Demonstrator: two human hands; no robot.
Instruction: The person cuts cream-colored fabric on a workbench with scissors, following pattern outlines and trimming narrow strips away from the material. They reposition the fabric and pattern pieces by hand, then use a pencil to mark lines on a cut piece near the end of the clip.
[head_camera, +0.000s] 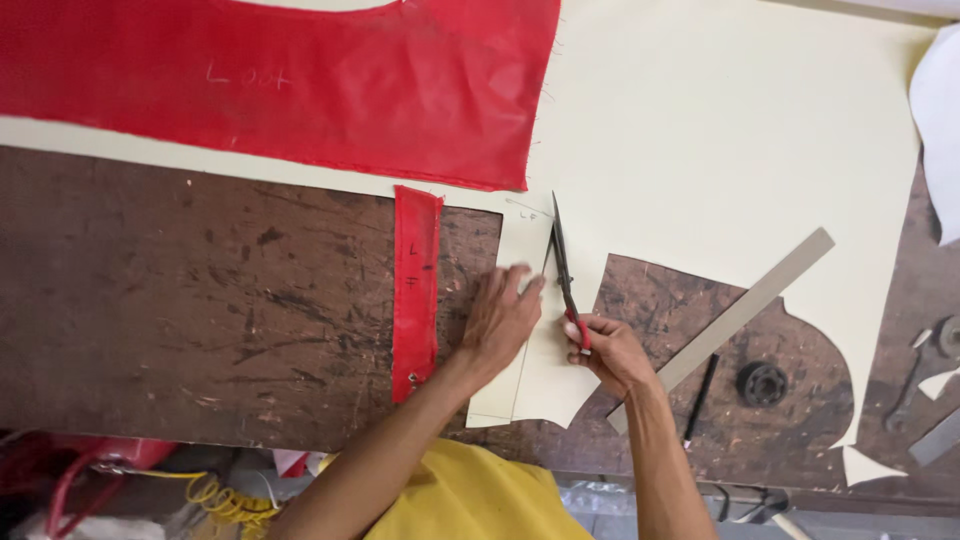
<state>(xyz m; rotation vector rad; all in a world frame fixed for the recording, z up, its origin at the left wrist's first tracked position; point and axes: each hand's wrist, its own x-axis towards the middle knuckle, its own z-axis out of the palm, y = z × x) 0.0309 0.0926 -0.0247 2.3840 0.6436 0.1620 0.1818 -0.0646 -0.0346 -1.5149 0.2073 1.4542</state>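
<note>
1. The cream pattern paper (700, 150) lies across the wooden worktable (200, 300), with a narrow strip half cut free.
2. The right hand (612, 352) grips red-handled scissors (563, 265), fingers clenched, blades in the paper.
3. The left hand (498, 318) presses flat, fingers released.
4. Cutting is mid-line; continuing calls for steady pressure beside the blades.
5. A red fabric strip (416, 290) lies just left.

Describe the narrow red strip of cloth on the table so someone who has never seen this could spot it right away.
Start at the big red cloth spread across the top of the dark wooden table. Just below its lower right edge, the red strip runs straight down toward the table's near edge, left of the left hand. Unlike the wide cloth, it is long, thin and upright.
</note>
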